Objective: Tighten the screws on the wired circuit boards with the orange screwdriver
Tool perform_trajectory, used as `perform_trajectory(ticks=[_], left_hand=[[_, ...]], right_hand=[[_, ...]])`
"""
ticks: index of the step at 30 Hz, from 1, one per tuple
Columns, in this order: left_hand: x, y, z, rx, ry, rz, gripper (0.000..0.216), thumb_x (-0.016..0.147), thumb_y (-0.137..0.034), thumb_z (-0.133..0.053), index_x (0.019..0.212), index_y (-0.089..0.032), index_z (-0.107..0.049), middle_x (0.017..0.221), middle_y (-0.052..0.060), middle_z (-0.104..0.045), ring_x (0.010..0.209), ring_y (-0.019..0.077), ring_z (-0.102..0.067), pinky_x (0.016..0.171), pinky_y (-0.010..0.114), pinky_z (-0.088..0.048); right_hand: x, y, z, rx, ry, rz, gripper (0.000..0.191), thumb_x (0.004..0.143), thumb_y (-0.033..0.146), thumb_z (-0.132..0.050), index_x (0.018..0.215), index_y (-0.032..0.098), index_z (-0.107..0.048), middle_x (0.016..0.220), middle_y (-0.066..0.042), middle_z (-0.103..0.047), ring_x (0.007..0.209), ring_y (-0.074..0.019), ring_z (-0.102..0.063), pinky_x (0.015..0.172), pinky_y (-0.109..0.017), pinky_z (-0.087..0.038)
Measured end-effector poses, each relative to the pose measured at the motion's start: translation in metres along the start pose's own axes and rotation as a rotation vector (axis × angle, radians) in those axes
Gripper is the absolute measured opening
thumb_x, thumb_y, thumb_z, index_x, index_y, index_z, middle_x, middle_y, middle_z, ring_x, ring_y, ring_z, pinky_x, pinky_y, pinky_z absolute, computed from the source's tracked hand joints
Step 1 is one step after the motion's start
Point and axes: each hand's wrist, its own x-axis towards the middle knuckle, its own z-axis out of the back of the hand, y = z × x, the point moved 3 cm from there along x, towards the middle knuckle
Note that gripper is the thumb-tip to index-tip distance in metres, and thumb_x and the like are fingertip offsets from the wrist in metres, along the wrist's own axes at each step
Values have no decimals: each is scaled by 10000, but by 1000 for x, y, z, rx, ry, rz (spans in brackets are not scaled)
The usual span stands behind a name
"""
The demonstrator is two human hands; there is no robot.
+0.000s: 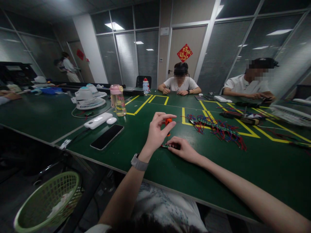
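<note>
My left hand [157, 131] is closed round the orange handle of a small screwdriver [168, 122]. The screwdriver stands upright, and its thin shaft points down at a small green circuit board [165, 146] on the table. Whether the tip touches the board is too small to tell. Low on the table, my right hand [181, 147] pinches the right end of that board between thumb and fingers. A row of circuit boards with red and blue wires [216, 126] lies beyond my right hand.
Left on the green table [136, 149] are a phone [107, 137], a white power bank [98, 120], a round white case [111, 120], a pink-lidded bottle [118, 102] and white fans [88, 98]. A green basket [48, 194] stands below. Two people sit across, among yellow tape lines.
</note>
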Motion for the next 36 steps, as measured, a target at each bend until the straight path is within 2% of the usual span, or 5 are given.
perform_trajectory(ticks=[16,22,28,33,36], left_hand=[[0,-3,-3,-168,113,57,263,904,-270,-518,1124,-216,-650,1179,86,-572,1022,186,-611,814,301,-555],[0,-1,0,9,40,-8,251,766,-254,-711,1014,-215,-706,1077,60,-571,972,158,-585,811,250,-518],[0,4,-4,-238,125,78,308,922,-289,-482,1189,-223,-620,1148,82,-613,962,176,-636,824,320,-543],[1,1,0,7,29,-5,295,743,-238,-731,1036,-220,-703,1033,55,-596,928,153,-602,787,255,-515],[1,-2,1,7,14,-16,217,833,-283,-632,1025,-220,-710,1140,74,-563,1001,168,-592,804,256,-516]], right_hand=[[0,2,1,12,3,-9,148,806,185,-595,922,165,-684,823,-38,-610,701,-148,-551,655,-283,-462],[0,2,0,17,1,-12,151,804,178,-593,922,151,-684,819,-44,-605,703,-150,-547,654,-282,-460],[1,1,0,5,5,-8,151,803,168,-593,924,155,-683,815,-40,-603,695,-145,-538,650,-277,-453],[0,2,0,12,7,-9,138,806,171,-591,909,151,-681,822,-43,-605,699,-147,-539,653,-278,-452],[0,2,1,8,9,-11,150,806,167,-591,922,152,-683,828,-44,-607,704,-149,-541,656,-280,-453]])
